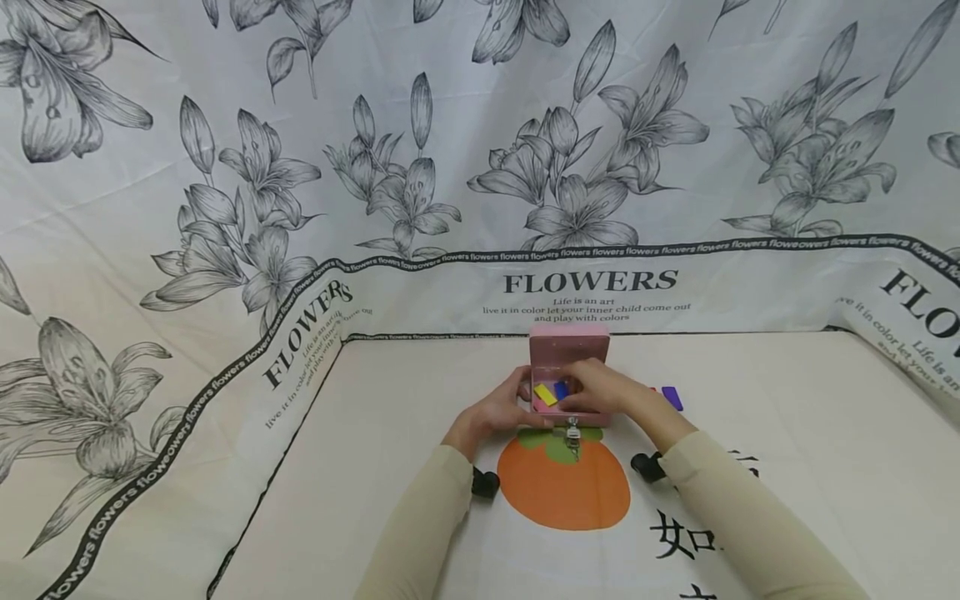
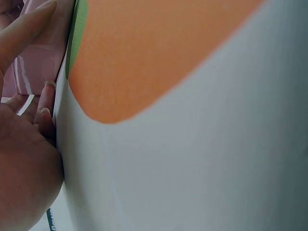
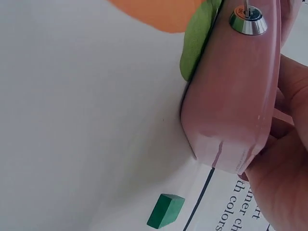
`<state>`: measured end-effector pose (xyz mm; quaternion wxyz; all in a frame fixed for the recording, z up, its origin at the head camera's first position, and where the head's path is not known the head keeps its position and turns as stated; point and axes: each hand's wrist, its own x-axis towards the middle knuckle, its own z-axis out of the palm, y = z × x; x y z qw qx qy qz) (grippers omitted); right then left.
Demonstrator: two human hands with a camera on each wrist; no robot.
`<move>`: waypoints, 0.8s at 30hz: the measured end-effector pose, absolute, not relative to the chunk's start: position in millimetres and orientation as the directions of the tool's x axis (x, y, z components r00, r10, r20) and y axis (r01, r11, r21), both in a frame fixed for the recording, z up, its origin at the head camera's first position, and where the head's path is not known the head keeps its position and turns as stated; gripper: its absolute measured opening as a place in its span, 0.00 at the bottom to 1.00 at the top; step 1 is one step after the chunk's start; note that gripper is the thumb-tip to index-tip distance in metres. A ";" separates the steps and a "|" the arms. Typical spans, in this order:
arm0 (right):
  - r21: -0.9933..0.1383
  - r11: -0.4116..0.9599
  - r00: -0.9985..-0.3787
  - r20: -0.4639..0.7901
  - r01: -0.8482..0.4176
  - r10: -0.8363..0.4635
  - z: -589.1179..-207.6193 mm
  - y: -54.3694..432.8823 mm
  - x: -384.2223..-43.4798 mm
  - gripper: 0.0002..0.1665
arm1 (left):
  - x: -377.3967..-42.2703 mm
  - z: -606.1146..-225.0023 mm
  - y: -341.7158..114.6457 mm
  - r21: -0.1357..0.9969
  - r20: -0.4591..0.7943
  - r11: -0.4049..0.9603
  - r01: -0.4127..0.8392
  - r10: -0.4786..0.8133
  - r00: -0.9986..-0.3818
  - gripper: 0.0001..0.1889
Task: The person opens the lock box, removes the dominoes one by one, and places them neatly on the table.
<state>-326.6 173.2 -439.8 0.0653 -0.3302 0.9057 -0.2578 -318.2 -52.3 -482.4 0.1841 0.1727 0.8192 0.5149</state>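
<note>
A pink lock box (image 1: 570, 348) stands with its lid raised near the far side of the table, a key in its front lock (image 3: 248, 20). My left hand (image 1: 491, 412) grips the box's left side, thumb (image 2: 29, 29) along the front and the other fingers at the side wall. Over the right rim, my right hand (image 1: 606, 387) reaches into the box. Its fingertips are hidden, so whether they pinch anything cannot be seen. Inside lie a yellow block (image 1: 545, 394) and a blue block (image 1: 561, 390), the blue one beside my right fingers.
Right of the box lie a purple block (image 1: 672, 398) and a bit of a red one (image 1: 653, 389), partly behind my forearm. The right wrist view shows a green block (image 3: 165, 211) on the cloth. A flower-printed curtain (image 1: 420, 300) rises behind the box.
</note>
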 end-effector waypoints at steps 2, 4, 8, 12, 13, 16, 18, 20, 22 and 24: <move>-0.519 0.637 -0.771 0.070 -0.570 -0.633 -438.9 175.1 -324.2 0.22 | -318.1 -481.7 -52.2 0.910 -0.119 0.404 0.095 0.474 -0.873 0.49; -0.529 0.625 -0.770 0.089 -0.574 -0.632 -437.9 177.0 -321.6 0.23 | -317.6 -480.9 -52.2 0.910 -0.116 0.403 0.098 0.475 -0.872 0.50; -0.529 0.602 -0.758 0.130 -0.598 -0.639 -436.6 181.0 -317.5 0.22 | -317.1 -480.4 -51.9 0.910 -0.115 0.402 0.101 0.478 -0.871 0.49; -0.523 0.591 -0.752 0.158 -0.614 -0.640 -435.8 184.8 -315.4 0.22 | -317.0 -480.7 -52.3 0.911 -0.111 0.399 0.104 0.481 -0.870 0.49; -0.526 0.590 -0.753 0.161 -0.613 -0.638 -435.6 185.7 -315.0 0.22 | -317.0 -480.8 -52.3 0.910 -0.110 0.400 0.105 0.480 -0.870 0.49; -0.541 0.592 -0.764 0.159 -0.597 -0.625 -434.4 188.2 -313.5 0.22 | -316.8 -480.8 -52.4 0.906 -0.112 0.410 0.109 0.480 -0.870 0.50; -0.556 0.599 -0.778 0.148 -0.576 -0.611 -433.1 189.5 -311.8 0.23 | -316.4 -480.3 -52.3 0.903 -0.114 0.416 0.110 0.478 -0.871 0.50; -0.569 0.606 -0.792 0.140 -0.555 -0.594 -431.6 190.5 -309.8 0.23 | -316.1 -479.8 -52.3 0.902 -0.118 0.418 0.106 0.475 -0.872 0.50; -0.578 0.616 -0.806 0.133 -0.536 -0.577 -430.2 191.3 -307.6 0.24 | -315.8 -479.4 -52.3 0.903 -0.122 0.419 0.100 0.472 -0.873 0.50; -0.587 0.623 -0.818 0.126 -0.517 -0.561 -428.7 192.0 -305.3 0.25 | -315.7 -479.2 -52.4 0.902 -0.128 0.420 0.095 0.471 -0.873 0.50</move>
